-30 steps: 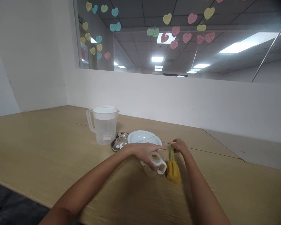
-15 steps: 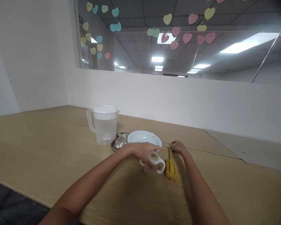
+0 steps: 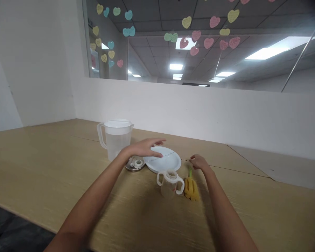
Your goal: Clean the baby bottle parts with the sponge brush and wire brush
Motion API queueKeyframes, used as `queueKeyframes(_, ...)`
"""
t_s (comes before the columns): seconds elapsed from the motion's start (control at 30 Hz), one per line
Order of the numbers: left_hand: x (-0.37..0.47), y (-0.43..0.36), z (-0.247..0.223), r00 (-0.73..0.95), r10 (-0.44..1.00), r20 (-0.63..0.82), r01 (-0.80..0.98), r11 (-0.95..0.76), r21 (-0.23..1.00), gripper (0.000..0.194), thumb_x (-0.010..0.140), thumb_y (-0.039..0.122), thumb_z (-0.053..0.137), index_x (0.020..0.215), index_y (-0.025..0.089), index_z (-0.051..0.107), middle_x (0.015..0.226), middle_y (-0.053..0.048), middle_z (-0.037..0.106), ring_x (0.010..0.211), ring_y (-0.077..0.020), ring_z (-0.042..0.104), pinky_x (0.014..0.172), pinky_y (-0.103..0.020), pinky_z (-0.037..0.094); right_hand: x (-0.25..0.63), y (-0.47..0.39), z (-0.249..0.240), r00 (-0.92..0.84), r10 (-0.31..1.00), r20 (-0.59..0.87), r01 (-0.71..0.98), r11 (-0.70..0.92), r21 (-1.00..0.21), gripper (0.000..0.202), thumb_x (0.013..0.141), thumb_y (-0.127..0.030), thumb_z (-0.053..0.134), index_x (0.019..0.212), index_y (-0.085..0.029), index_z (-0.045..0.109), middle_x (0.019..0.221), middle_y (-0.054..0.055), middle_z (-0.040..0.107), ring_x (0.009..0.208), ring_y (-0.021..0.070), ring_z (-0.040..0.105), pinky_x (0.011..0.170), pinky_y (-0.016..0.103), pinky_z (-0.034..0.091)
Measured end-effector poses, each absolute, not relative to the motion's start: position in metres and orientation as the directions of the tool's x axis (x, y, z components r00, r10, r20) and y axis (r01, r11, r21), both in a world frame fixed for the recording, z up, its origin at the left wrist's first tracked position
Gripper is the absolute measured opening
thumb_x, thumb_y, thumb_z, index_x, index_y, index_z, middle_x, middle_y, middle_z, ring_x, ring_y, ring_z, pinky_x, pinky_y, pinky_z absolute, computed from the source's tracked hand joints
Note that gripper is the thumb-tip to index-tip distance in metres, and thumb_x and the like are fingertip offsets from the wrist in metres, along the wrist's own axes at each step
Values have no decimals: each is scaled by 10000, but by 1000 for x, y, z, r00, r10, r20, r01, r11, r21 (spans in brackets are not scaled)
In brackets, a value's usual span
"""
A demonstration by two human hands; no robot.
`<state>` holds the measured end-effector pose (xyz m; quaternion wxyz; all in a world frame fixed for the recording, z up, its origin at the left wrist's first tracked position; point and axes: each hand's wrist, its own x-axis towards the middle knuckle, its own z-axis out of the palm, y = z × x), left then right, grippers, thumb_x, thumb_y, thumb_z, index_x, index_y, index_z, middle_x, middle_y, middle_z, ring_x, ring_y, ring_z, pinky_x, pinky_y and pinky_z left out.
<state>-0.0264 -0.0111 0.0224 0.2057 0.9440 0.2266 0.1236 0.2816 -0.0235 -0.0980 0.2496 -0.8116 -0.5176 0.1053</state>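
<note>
My left hand (image 3: 148, 147) is open, fingers stretched out over the left side of the white bowl (image 3: 170, 164), holding nothing. Below the left wrist sits a small metal tray (image 3: 133, 169) of white and clear parts, partly hidden by the arm. In front of the bowl, a clear two-handled baby bottle (image 3: 169, 188) stands upright without a lid. My right hand (image 3: 198, 162) is closed at the top of the green handle of a yellow sponge brush (image 3: 191, 189). The brush hangs sponge-end down, just right of the bottle.
A clear plastic pitcher (image 3: 118, 140) with a white lid stands behind the tray to the left. The wooden table (image 3: 55, 168) runs back to a white wall (image 3: 199, 112) below a window with heart-shaped notes.
My left hand has let go of the baby bottle and moved up and left over the bowl and tray. My right hand stays with the brush, which has shifted slightly upward.
</note>
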Motion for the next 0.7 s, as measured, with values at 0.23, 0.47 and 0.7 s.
queueKeyframes(0.23, -43, 31, 3, 600, 799, -42, 798, -595, 91, 286, 774, 204, 501, 1023, 119, 613, 1049, -112, 633, 944, -217, 571, 795, -272, 421, 243, -17, -82, 165, 957, 240, 846, -12, -533, 279, 835, -251, 387, 934, -144, 624, 1032, 98, 634, 936, 188, 567, 809, 246, 400)
queueKeyframes(0.47, -40, 53, -28, 460, 860, -221, 880, -475, -19, 208, 821, 253, 533, 962, 112, 591, 980, -86, 619, 874, -174, 586, 768, -332, 469, 234, -14, -97, 31, 964, 264, 784, 140, -605, 385, 887, -365, 294, 1018, -162, 594, 1099, 77, 607, 967, 191, 550, 867, 299, 400)
queueKeyframes(0.7, -43, 74, -56, 433, 873, -226, 894, -448, -19, 279, 840, 295, 514, 1055, 119, 534, 1026, -78, 564, 887, -167, 566, 753, -351, 491, 234, -9, -101, 0, 966, 257, 748, 170, -641, 444, 896, -396, 261, 1120, -158, 563, 1210, 90, 543, 1062, 195, 510, 925, 297, 370)
